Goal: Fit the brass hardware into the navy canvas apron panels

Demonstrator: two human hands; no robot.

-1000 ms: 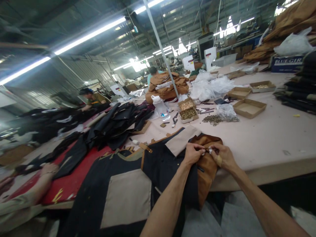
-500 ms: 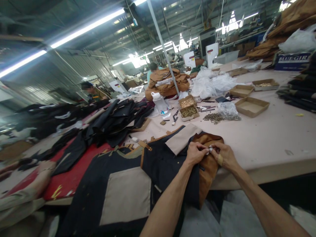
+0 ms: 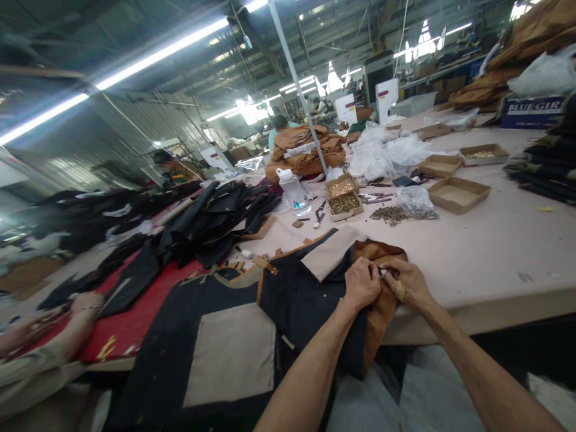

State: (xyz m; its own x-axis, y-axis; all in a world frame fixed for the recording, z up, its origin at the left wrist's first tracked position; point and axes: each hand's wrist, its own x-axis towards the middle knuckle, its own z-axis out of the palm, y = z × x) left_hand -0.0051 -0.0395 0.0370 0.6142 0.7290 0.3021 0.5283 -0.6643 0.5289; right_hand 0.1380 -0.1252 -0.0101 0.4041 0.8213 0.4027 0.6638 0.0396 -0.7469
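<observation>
A dark navy garment [image 3: 297, 300] with beige patches and brown trim lies over the table edge. Its brown lining [image 3: 382, 321] is turned outward under my hands. My left hand [image 3: 362, 283] is closed, fingers curled and pressed together at the edge of the lining. Close beside it on the right, my right hand [image 3: 410, 282] pinches at the same spot, and a tan strip is wrapped on it. A small white thing [image 3: 383, 272] shows at the right fingertips; its kind is too small to tell.
Boxes of brass-coloured fittings [image 3: 344, 204], a heap of small metal pieces [image 3: 389, 215], a water bottle [image 3: 293, 192] and plastic bags [image 3: 378, 150] stand beyond the garment. Dark cloth [image 3: 211, 216] is piled at left. A co-worker's hand [image 3: 85, 303] is over the red surface [image 3: 117, 327].
My left hand has rolled inward and shifted slightly right, its fingers more curled. My right hand stays nearly in place. The co-worker's hands at the left have moved a little.
</observation>
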